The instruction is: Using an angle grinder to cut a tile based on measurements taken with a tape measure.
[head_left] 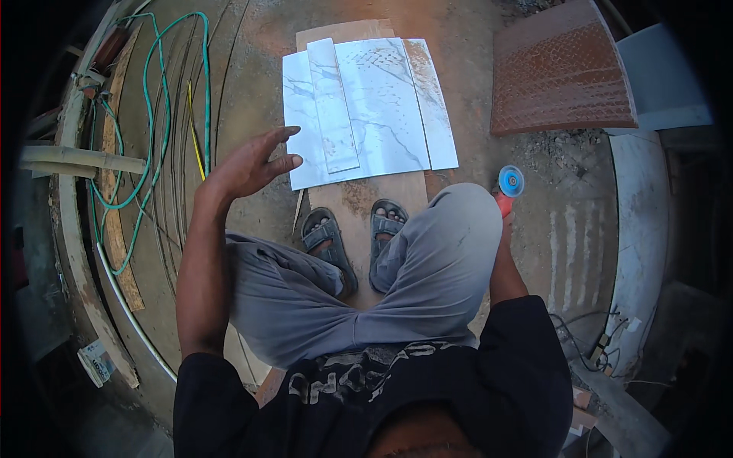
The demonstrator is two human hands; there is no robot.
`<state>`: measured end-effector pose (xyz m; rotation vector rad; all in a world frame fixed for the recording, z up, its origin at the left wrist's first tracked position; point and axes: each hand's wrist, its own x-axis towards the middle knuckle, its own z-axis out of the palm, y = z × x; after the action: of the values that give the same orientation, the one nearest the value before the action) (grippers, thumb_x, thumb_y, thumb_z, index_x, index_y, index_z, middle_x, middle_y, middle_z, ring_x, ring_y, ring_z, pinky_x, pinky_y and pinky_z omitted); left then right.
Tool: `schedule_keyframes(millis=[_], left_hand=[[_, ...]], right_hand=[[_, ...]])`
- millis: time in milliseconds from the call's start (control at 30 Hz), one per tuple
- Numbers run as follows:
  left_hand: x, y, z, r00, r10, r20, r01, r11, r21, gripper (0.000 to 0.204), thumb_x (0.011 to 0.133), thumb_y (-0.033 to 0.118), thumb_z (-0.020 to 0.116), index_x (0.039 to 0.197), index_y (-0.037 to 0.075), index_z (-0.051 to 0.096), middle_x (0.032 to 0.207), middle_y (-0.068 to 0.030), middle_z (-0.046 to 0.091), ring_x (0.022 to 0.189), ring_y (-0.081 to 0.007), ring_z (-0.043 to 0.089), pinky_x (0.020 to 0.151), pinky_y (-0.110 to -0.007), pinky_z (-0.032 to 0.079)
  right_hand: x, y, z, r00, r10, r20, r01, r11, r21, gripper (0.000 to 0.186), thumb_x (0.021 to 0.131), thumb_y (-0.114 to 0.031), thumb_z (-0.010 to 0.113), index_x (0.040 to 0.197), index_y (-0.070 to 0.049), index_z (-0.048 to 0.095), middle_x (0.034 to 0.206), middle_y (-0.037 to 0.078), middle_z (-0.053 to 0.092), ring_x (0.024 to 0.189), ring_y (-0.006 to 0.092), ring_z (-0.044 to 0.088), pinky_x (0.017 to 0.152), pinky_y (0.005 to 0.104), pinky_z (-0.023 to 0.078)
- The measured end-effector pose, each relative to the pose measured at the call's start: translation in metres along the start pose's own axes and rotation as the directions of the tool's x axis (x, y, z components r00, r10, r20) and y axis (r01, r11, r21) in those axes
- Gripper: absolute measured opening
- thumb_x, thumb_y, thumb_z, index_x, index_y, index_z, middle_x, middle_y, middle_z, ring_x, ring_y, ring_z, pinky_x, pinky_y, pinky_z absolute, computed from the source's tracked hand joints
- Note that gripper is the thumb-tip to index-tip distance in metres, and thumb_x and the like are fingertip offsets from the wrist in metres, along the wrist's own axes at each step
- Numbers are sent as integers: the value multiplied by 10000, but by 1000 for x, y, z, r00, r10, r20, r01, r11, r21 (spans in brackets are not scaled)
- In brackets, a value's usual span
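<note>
My left hand (263, 162) is held out at the left edge of a white marbled tile (382, 107). Its thumb and fingers are apart, with nothing between them; whether the fingertips touch the tile I cannot tell. A narrow tile strip (333, 114) lies on top of the left part. Along the right side runs another strip (435, 114), dusted brown at its far end. Beside my right knee, a red angle grinder (504, 204) with a blue disc (511, 181) is in my right hand (505, 238), which the knee mostly hides.
Under the tile lies a brown board (405, 202), with my sandalled feet on its near part. A green hose (208, 84) and a yellow cable (195, 133) lie to the left. A reddish-brown textured panel (565, 72) stands at the far right. Dark cables (592, 355) lie at the near right.
</note>
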<state>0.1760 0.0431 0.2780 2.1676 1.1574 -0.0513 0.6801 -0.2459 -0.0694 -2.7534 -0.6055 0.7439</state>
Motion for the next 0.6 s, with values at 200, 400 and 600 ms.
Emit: schedule_keyframes(millis=[200, 400, 600], left_hand=[[-2, 9, 4, 998, 56, 23, -57, 997, 53, 599, 903, 390, 619, 1375, 55, 464, 1351, -188, 525, 1203, -369, 533, 986, -446, 451], [-1, 26, 3, 994, 90, 69, -96, 992, 86, 587, 905, 380, 613, 1376, 66, 459, 1326, -198, 534, 1201, -377, 528, 990, -446, 439], [3, 41, 1, 989, 109, 98, -115, 992, 60, 599, 895, 372, 627, 1385, 80, 444, 1308, -201, 548, 1210, -398, 519, 983, -455, 434]], right_hand=[[-53, -22, 7, 943, -133, -304, 77, 979, -190, 921, 776, -214, 721, 1473, -28, 149, 1449, 285, 328, 1341, 461, 326, 1094, 473, 329], [-54, -101, 52, 828, -522, -204, 537, 843, 23, 844, 761, -209, 729, 1433, -43, 247, 1435, 236, 351, 1337, 429, 340, 1072, 476, 349], [-4, -201, 59, 922, -383, 54, 386, 922, -43, 790, 748, -213, 739, 1392, -61, 308, 1381, 230, 387, 1309, 403, 378, 1048, 484, 375]])
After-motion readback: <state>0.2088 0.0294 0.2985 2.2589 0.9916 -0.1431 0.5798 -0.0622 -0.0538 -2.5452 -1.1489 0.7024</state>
